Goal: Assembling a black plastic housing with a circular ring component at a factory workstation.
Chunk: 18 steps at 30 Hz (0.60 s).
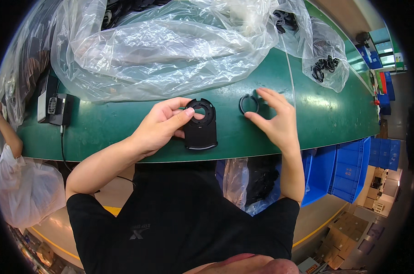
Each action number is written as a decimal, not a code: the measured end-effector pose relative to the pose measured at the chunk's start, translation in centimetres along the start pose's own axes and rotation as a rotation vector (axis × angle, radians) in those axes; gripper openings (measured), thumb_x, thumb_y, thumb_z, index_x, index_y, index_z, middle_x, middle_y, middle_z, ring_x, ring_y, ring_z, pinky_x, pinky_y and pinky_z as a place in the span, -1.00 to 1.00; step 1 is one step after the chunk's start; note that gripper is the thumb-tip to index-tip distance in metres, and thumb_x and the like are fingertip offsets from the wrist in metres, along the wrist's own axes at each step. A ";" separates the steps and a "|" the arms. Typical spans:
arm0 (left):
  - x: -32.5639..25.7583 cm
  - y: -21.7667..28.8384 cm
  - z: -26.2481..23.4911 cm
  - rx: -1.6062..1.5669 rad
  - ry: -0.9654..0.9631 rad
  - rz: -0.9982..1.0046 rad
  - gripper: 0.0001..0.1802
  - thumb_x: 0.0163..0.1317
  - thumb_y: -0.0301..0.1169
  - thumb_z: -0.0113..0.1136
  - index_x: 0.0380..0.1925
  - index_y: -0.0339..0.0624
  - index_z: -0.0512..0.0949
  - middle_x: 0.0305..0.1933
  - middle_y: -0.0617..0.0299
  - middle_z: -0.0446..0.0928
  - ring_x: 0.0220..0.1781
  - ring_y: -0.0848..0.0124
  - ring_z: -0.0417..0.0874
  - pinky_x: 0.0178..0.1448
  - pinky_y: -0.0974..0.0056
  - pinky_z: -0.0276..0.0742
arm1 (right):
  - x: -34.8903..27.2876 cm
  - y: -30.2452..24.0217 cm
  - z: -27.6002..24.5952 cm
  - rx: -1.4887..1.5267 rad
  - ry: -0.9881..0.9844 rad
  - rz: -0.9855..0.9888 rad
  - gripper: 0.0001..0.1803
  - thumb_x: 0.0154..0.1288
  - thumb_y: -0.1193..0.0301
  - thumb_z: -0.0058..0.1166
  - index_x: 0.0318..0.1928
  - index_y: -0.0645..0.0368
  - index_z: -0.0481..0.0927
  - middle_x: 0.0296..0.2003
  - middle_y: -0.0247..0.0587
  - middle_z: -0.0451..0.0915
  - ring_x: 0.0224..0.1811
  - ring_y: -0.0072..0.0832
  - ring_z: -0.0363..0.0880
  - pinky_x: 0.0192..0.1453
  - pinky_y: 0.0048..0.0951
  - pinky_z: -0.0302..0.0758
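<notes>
My left hand [163, 121] holds a flat black plastic part [200, 132] over the table. The part has a rounded top with a round opening and a straight lower edge. My thumb rests on its face beside the opening, with the other fingers behind it. To the right, a thin black ring [256, 106] with a small gap at its top is near the fingertips of my right hand [276, 116]. My right thumb reaches the ring's lower edge, while the index finger stands apart above it. Whether the ring lies on the table is hard to tell.
Large clear plastic bags [170, 59] cover the far side of the green table [143, 109]. A smaller bag of black rings [325, 68] lies at the far right. A black device [58, 109] with a cable stands left. Blue bins [348, 171] are at lower right; another person's arm [8, 132] shows at far left.
</notes>
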<state>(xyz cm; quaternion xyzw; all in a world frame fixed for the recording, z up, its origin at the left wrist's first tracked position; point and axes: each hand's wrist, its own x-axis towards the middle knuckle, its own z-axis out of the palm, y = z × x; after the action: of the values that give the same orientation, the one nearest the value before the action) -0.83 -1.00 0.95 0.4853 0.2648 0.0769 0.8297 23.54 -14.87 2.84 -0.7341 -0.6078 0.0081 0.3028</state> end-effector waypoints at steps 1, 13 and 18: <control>0.0 0.0 0.0 -0.001 0.001 -0.003 -0.63 0.35 -0.23 -0.02 0.05 -0.21 0.40 -0.07 0.25 0.57 -0.12 0.58 0.58 -0.13 0.45 0.50 | 0.0 -0.2 0.3 0.002 -0.002 0.002 -0.55 -0.13 0.47 0.35 -0.13 0.32 0.59 -0.21 -0.09 0.62 -0.25 -0.38 0.56 -0.17 -0.44 0.50; 0.3 0.1 0.1 -0.089 -0.082 0.003 -0.59 0.36 -0.31 -0.07 0.12 -0.33 0.32 0.01 0.13 0.51 -0.03 0.41 0.59 0.03 0.29 0.57 | -0.1 -4.5 1.7 0.762 0.050 0.239 -0.41 -0.21 0.62 0.32 -0.02 0.34 0.53 -0.16 -0.03 0.59 -0.06 -0.29 0.55 0.04 -0.43 0.47; 0.3 0.0 -0.2 -0.134 -0.114 0.021 -0.59 0.36 -0.34 -0.08 0.15 -0.30 0.29 0.04 0.12 0.49 -0.01 0.39 0.58 0.05 0.26 0.56 | 1.1 -7.5 2.1 0.418 -0.009 -0.102 -0.44 -0.21 0.60 0.33 -0.05 0.33 0.54 -0.16 -0.05 0.59 -0.09 -0.23 0.54 -0.03 -0.35 0.49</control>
<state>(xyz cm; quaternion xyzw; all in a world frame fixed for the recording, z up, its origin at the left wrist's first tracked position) -0.71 -0.74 0.77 0.4350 0.2062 0.0755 0.8733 16.38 -12.39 4.94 -0.6236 -0.6306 0.1220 0.4457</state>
